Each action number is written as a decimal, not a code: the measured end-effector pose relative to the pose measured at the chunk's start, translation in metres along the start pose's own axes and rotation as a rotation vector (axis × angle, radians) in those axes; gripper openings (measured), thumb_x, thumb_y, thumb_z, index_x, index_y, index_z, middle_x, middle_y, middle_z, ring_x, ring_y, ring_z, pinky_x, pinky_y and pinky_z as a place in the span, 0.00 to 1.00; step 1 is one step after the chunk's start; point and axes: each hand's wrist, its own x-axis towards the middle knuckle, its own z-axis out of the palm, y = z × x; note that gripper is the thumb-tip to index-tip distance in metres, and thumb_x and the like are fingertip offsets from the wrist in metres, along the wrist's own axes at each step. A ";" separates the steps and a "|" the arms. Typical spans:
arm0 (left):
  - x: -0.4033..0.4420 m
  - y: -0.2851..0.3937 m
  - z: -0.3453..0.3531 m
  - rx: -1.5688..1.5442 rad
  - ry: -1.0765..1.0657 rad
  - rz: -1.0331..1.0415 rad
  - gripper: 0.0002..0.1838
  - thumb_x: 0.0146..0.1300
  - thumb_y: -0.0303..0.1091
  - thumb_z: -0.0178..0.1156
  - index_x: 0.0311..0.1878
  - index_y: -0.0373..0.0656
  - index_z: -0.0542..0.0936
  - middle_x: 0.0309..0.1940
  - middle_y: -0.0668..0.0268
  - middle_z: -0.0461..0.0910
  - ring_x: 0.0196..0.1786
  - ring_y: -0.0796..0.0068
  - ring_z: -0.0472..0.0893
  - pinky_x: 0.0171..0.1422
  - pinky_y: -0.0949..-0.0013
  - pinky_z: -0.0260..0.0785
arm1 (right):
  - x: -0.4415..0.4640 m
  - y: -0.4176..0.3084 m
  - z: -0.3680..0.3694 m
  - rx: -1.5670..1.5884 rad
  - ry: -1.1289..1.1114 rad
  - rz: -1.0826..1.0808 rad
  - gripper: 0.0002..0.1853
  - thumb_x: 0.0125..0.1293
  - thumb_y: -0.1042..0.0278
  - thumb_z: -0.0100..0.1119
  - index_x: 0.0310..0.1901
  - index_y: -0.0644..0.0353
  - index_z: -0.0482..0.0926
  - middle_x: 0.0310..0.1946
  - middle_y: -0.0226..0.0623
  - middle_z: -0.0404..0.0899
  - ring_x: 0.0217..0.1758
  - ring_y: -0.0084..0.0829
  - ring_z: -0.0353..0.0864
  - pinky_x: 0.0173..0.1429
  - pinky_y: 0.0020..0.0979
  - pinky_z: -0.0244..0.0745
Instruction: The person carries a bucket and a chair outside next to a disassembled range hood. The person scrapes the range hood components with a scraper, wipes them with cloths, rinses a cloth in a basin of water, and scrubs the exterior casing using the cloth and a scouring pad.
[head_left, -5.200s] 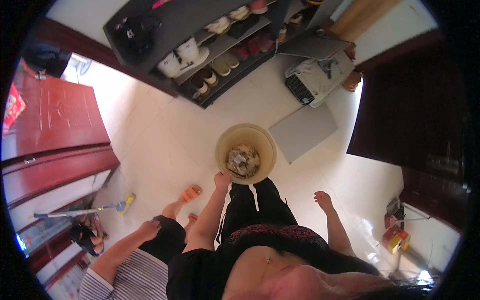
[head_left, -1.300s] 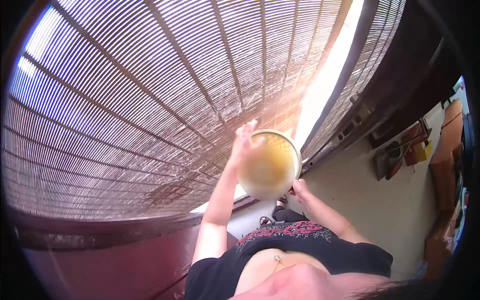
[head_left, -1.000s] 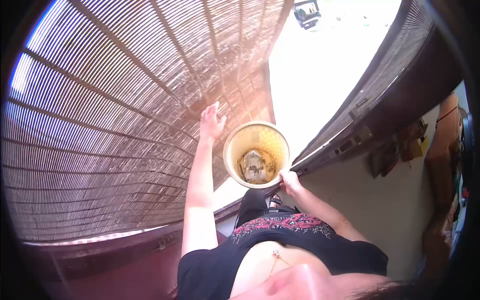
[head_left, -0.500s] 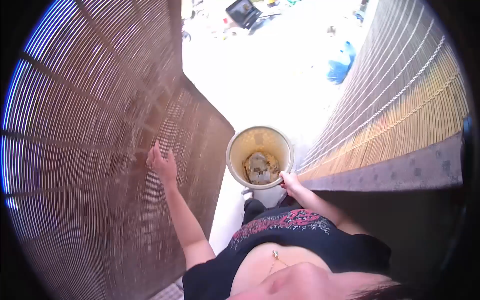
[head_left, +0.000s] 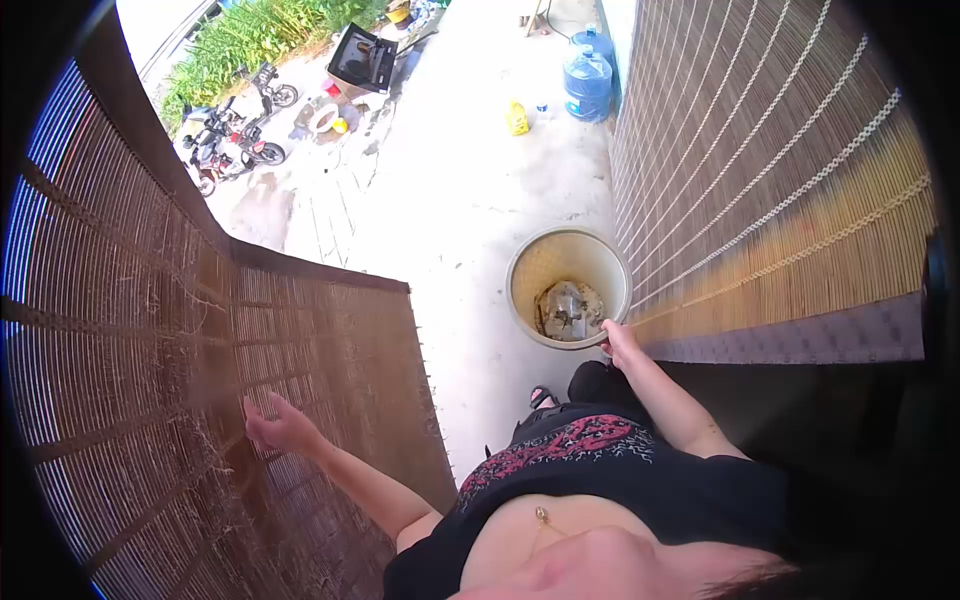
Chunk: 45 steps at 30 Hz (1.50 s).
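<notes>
Head view: on writing, markings on the near water bottle (head_left: 588, 85) and on the yellow packet (head_left: 516, 118) too small to read. Across the front of the black shirt (head_left: 690, 490), a branching red and grey print (head_left: 560, 445), not legible as words.

Under inspection: one round, deep, beige bucket (head_left: 592, 262), smooth-walled, with rolled rim. Located off the ground, mouth up, just beside the right-hand blind (head_left: 770, 190). At its bottom, pale and brown litter (head_left: 568, 310) with a shiny, translucent piece.

Of the hands, right hand (head_left: 621, 345) clamped on the near rim. Left hand (head_left: 285, 428) released, fingers loosely bent, just beside the left-hand blind (head_left: 335, 350); contact with the slats, cannot tell.

Left-hand blind of thin brown slats, dark cross bands, frayed at the edge. Right-hand blind finely slatted, laced with pale twisted cords, hemmed in patterned purple-grey fabric (head_left: 790, 335).

Beyond, pale, rough-surfaced ground (head_left: 480, 200), blue-tinted bottles, motorcycles (head_left: 240, 145) and leafy green plants (head_left: 265, 45).
</notes>
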 end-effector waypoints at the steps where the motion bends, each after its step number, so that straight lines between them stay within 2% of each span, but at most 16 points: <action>1: 0.004 0.003 0.008 0.047 0.059 0.005 0.21 0.55 0.36 0.59 0.52 0.43 0.70 0.46 0.61 0.70 0.54 0.62 0.64 0.58 0.58 0.54 | 0.006 0.000 0.002 0.029 0.021 0.016 0.07 0.47 0.68 0.54 0.25 0.62 0.72 0.18 0.32 0.70 0.17 0.24 0.68 0.19 0.23 0.63; 5: 0.020 0.009 0.041 0.171 0.231 -0.096 0.20 0.54 0.37 0.60 0.50 0.43 0.70 0.48 0.56 0.66 0.52 0.58 0.64 0.58 0.58 0.59 | 0.034 -0.014 0.008 0.094 0.033 0.043 0.07 0.47 0.68 0.54 0.27 0.62 0.72 0.19 0.32 0.70 0.17 0.23 0.69 0.17 0.22 0.63; 6: 0.026 0.028 0.039 -0.004 0.268 -0.163 0.24 0.53 0.37 0.62 0.50 0.39 0.67 0.49 0.52 0.60 0.49 0.57 0.64 0.53 0.61 0.65 | 0.036 -0.022 0.010 0.123 0.040 0.036 0.07 0.47 0.68 0.54 0.27 0.61 0.72 0.19 0.32 0.70 0.17 0.22 0.68 0.16 0.21 0.62; 9: 0.030 0.030 0.071 0.063 0.445 -0.114 0.29 0.52 0.37 0.63 0.51 0.35 0.62 0.49 0.51 0.56 0.48 0.59 0.64 0.48 0.65 0.67 | 0.057 -0.041 0.022 0.143 0.058 0.067 0.04 0.49 0.69 0.52 0.25 0.59 0.70 0.16 0.30 0.68 0.14 0.23 0.68 0.13 0.19 0.61; 19: 0.045 0.095 0.148 -0.120 0.808 -0.479 0.26 0.53 0.35 0.61 0.48 0.31 0.61 0.45 0.49 0.58 0.45 0.59 0.66 0.46 0.59 0.66 | 0.180 -0.157 0.089 0.188 0.028 0.085 0.07 0.51 0.68 0.49 0.28 0.63 0.70 0.16 0.36 0.71 0.11 0.26 0.69 0.10 0.21 0.59; 24: 0.032 0.060 0.224 0.152 0.842 -0.515 0.23 0.53 0.33 0.59 0.45 0.32 0.61 0.45 0.47 0.59 0.43 0.59 0.68 0.43 0.60 0.67 | 0.252 -0.247 0.119 0.097 -0.058 0.107 0.05 0.50 0.69 0.49 0.26 0.61 0.70 0.16 0.36 0.71 0.11 0.26 0.68 0.10 0.20 0.59; 29: -0.039 -0.035 0.277 0.275 0.488 -1.014 0.17 0.57 0.36 0.52 0.46 0.37 0.64 0.41 0.53 0.66 0.43 0.60 0.70 0.44 0.59 0.66 | 0.295 -0.324 0.196 0.044 -0.042 0.066 0.05 0.48 0.70 0.51 0.26 0.62 0.70 0.16 0.34 0.70 0.11 0.24 0.67 0.12 0.19 0.62; 31: -0.045 0.069 0.299 0.281 0.331 -1.216 0.15 0.59 0.37 0.49 0.46 0.39 0.65 0.39 0.56 0.68 0.43 0.61 0.71 0.44 0.58 0.66 | 0.321 -0.359 0.233 0.039 -0.019 0.055 0.05 0.48 0.70 0.51 0.26 0.61 0.70 0.16 0.33 0.70 0.11 0.24 0.67 0.12 0.19 0.62; 33: -0.109 0.036 0.335 0.310 0.166 -1.378 0.14 0.61 0.38 0.46 0.47 0.41 0.66 0.38 0.58 0.71 0.43 0.61 0.72 0.44 0.58 0.66 | 0.352 -0.369 0.267 0.070 -0.024 0.097 0.05 0.48 0.70 0.51 0.26 0.61 0.70 0.16 0.34 0.70 0.11 0.24 0.67 0.12 0.19 0.62; 34: -0.137 0.038 0.338 -0.014 -0.265 -1.523 0.16 0.61 0.40 0.45 0.49 0.42 0.67 0.40 0.60 0.71 0.45 0.61 0.71 0.48 0.54 0.63 | 0.375 -0.374 0.273 0.115 -0.100 0.084 0.04 0.48 0.70 0.51 0.26 0.61 0.69 0.16 0.34 0.70 0.12 0.25 0.68 0.12 0.20 0.62; 36: -0.156 0.062 0.435 -0.374 -0.728 -1.737 0.20 0.61 0.42 0.45 0.55 0.45 0.65 0.49 0.60 0.66 0.50 0.60 0.68 0.53 0.51 0.60 | 0.385 -0.409 0.305 0.118 -0.121 0.074 0.05 0.49 0.70 0.51 0.27 0.61 0.69 0.16 0.34 0.70 0.12 0.24 0.68 0.12 0.19 0.63; 38: -0.135 0.113 0.555 -0.307 -0.789 -2.023 0.27 0.61 0.43 0.47 0.63 0.48 0.58 0.63 0.58 0.55 0.57 0.58 0.65 0.55 0.49 0.57 | 0.378 -0.445 0.332 0.135 -0.077 0.109 0.05 0.51 0.70 0.50 0.28 0.60 0.69 0.17 0.33 0.70 0.13 0.23 0.68 0.12 0.19 0.63; 39: -0.097 0.165 0.585 -0.225 -1.049 -1.632 0.27 0.59 0.41 0.50 0.61 0.44 0.61 0.59 0.57 0.62 0.56 0.61 0.68 0.55 0.54 0.60 | 0.392 -0.456 0.353 0.155 -0.075 0.116 0.05 0.51 0.70 0.50 0.28 0.60 0.69 0.17 0.33 0.70 0.13 0.23 0.68 0.12 0.19 0.63; 41: -0.057 0.192 0.667 -0.304 -1.258 -0.870 0.25 0.55 0.38 0.57 0.56 0.40 0.69 0.42 0.58 0.77 0.49 0.68 0.75 0.49 0.68 0.67 | 0.398 -0.481 0.376 0.199 -0.041 0.124 0.05 0.52 0.68 0.50 0.28 0.59 0.68 0.17 0.32 0.70 0.13 0.23 0.68 0.12 0.18 0.63; 44: 0.069 0.291 0.731 -0.553 -1.288 -0.994 0.21 0.56 0.39 0.56 0.50 0.38 0.73 0.43 0.59 0.77 0.46 0.69 0.76 0.48 0.67 0.67 | 0.419 -0.516 0.414 0.209 -0.070 0.099 0.04 0.53 0.68 0.50 0.28 0.58 0.69 0.17 0.31 0.70 0.13 0.23 0.69 0.13 0.17 0.63; 45: 0.092 0.299 0.761 -0.536 -1.277 -0.883 0.20 0.56 0.39 0.56 0.49 0.38 0.74 0.42 0.59 0.78 0.45 0.67 0.77 0.48 0.66 0.68 | 0.425 -0.531 0.429 0.212 -0.052 0.094 0.04 0.53 0.68 0.50 0.27 0.58 0.69 0.17 0.31 0.70 0.13 0.23 0.68 0.13 0.17 0.63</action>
